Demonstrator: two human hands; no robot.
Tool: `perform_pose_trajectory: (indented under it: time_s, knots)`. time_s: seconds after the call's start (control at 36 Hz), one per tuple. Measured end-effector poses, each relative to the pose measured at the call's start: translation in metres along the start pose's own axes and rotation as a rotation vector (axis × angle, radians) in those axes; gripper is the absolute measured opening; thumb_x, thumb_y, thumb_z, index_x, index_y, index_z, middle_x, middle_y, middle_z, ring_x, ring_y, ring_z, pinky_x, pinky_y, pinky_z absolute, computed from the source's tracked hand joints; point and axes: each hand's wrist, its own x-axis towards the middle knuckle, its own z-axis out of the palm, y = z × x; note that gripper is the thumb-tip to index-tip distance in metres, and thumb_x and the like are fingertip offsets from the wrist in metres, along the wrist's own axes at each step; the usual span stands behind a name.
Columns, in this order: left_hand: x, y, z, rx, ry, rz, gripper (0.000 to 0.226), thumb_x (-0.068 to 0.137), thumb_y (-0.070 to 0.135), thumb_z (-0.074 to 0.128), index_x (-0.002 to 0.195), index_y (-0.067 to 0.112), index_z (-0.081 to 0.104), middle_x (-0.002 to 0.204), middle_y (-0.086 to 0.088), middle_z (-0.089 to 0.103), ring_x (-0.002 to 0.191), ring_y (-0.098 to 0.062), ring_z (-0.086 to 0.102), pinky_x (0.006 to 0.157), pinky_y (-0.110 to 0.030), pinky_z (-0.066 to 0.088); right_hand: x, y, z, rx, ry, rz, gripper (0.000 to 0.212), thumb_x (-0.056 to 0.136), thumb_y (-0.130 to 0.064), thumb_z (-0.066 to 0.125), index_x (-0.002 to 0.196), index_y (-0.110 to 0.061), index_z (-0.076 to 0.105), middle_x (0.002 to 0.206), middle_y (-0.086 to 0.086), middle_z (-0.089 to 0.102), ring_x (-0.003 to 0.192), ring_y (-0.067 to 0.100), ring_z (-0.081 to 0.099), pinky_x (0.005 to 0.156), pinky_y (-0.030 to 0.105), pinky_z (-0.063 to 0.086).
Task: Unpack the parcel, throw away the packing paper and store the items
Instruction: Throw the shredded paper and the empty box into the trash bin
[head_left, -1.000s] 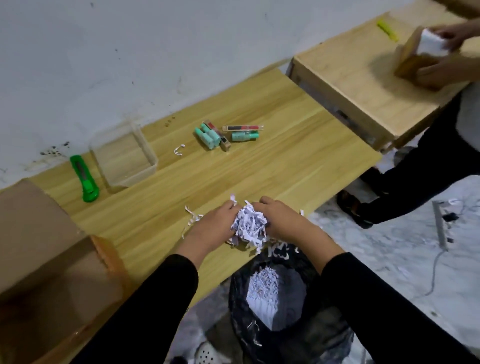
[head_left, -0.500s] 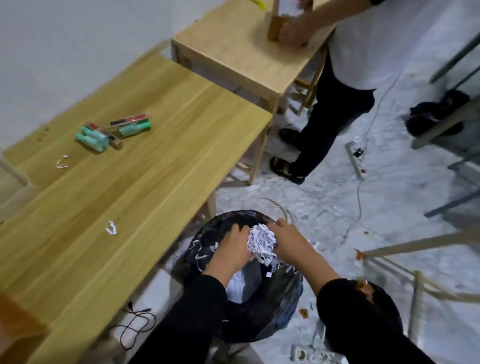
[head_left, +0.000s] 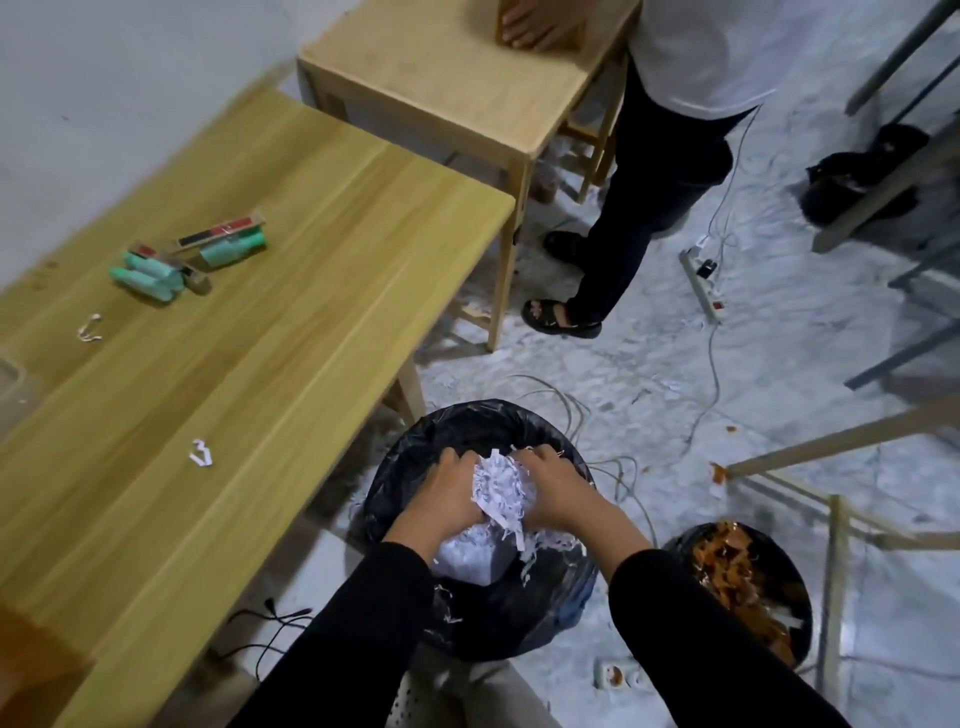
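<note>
A wad of white shredded packing paper (head_left: 500, 491) is pressed between my left hand (head_left: 444, 493) and my right hand (head_left: 558, 491), inside the mouth of a black-lined bin (head_left: 415, 447) on the floor beside the table. More shredded paper (head_left: 467, 553) lies deeper in the bin. On the wooden table (head_left: 260, 364), far left, lie the unpacked items: several mint-green tubes (head_left: 148, 275) and a flat red-and-black box (head_left: 221, 234). Two stray paper scraps (head_left: 200, 454) (head_left: 89, 330) rest on the tabletop.
A second bin (head_left: 748, 587) with orange scraps stands to the right. Another person (head_left: 670, 171) stands at a second table (head_left: 467, 98). Cables and a power strip (head_left: 704, 283) cross the floor. A wooden frame (head_left: 831, 525) is at right; a clear container's edge (head_left: 10, 379) is at left.
Both hands carried the paper wad from the table edge over to the bin and lowered it into the bin's mouth. The view swung right and down.
</note>
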Motion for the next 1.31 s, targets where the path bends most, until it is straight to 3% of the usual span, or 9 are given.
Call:
perform_pose_trajectory:
  time_s: [0.19,0.33,0.58,0.64,0.81,0.89,1.03,1.11,1.31]
  knots:
    - [-0.003,-0.005,-0.004,-0.042,-0.037,0.022,0.066,0.080,0.021,0.071,0.136,0.015,0.037,0.131,-0.008,0.034,0.120,-0.027,0.044,0.098,-0.040,0.044,-0.001,-0.007,-0.012,-0.009,-0.002,-0.024,0.088,0.068,-0.013,0.077,0.141,-0.023,0.029,0.140,0.009,0.033,0.124,0.032,0.041,0.097,0.040,0.044]
    - [-0.014,-0.007,-0.017,-0.105,0.013,0.078,0.047,0.088,0.023,0.061,0.131,0.011,0.045,0.129,-0.006,0.039,0.114,-0.023,0.049,0.096,-0.035,0.043,-0.005,-0.015,-0.019,-0.013,0.026,-0.074,0.074,0.074,-0.005,0.063,0.140,-0.017,0.034,0.138,0.009,0.039,0.124,0.031,0.043,0.098,0.040,0.043]
    - [-0.064,-0.030,-0.089,-0.276,0.434,0.127,0.038,0.094,0.027,0.050,0.131,0.018,0.047,0.127,0.003,0.051,0.113,-0.010,0.051,0.095,-0.023,0.041,-0.008,-0.094,-0.055,0.039,0.208,-0.243,0.051,0.086,-0.012,0.055,0.135,-0.012,0.042,0.136,0.009,0.047,0.123,0.026,0.047,0.101,0.035,0.040]
    - [-0.076,-0.050,-0.103,-0.293,0.557,0.106,0.036,0.095,0.031,0.047,0.129,0.022,0.047,0.127,0.006,0.050,0.113,-0.009,0.052,0.098,-0.028,0.044,-0.009,-0.122,-0.058,0.074,0.243,-0.316,0.046,0.088,-0.010,0.051,0.133,-0.011,0.044,0.136,0.008,0.048,0.122,0.024,0.048,0.100,0.033,0.040]
    - [-0.118,-0.124,-0.117,-0.295,0.891,-0.210,0.035,0.097,0.030,0.041,0.129,0.017,0.048,0.128,0.001,0.050,0.107,-0.017,0.054,0.090,-0.034,0.045,-0.001,-0.201,-0.030,-0.007,0.245,-0.598,0.042,0.090,-0.010,0.048,0.131,-0.015,0.044,0.135,0.005,0.043,0.123,0.021,0.042,0.098,0.032,0.043]
    - [-0.131,-0.166,-0.106,-0.224,0.991,-0.424,0.039,0.097,0.031,0.040,0.130,0.012,0.045,0.129,-0.007,0.050,0.115,-0.025,0.048,0.094,-0.040,0.044,0.010,-0.232,-0.003,-0.110,0.227,-0.707,0.047,0.091,-0.015,0.048,0.137,-0.016,0.036,0.145,0.007,0.032,0.133,0.022,0.034,0.104,0.033,0.039]
    - [-0.131,-0.200,-0.089,-0.182,1.001,-0.680,0.049,0.096,0.029,0.042,0.139,0.006,0.037,0.149,-0.012,0.034,0.141,-0.029,0.024,0.114,-0.043,0.025,0.032,-0.269,0.038,-0.240,0.207,-0.821,0.056,0.095,-0.034,0.038,0.145,-0.017,0.021,0.155,0.011,0.018,0.145,0.028,0.010,0.120,0.042,0.015]
    - [-0.123,-0.211,-0.090,-0.167,0.984,-0.778,0.053,0.097,0.036,0.038,0.143,0.011,0.032,0.155,-0.009,0.024,0.145,-0.025,0.015,0.117,-0.044,0.012,0.052,-0.284,0.054,-0.287,0.255,-0.828,0.061,0.094,-0.046,0.029,0.148,-0.024,0.013,0.158,0.007,0.011,0.146,0.024,0.001,0.116,0.041,-0.002]
    - [-0.106,-0.226,-0.108,-0.141,0.971,-0.894,0.064,0.091,0.051,0.016,0.148,0.022,0.023,0.159,0.000,0.012,0.147,-0.017,0.006,0.117,-0.044,0.005,0.102,-0.333,0.046,-0.336,0.289,-0.856,0.065,0.092,-0.052,0.029,0.148,-0.027,0.007,0.159,0.006,0.006,0.147,0.022,0.001,0.117,0.041,0.000]
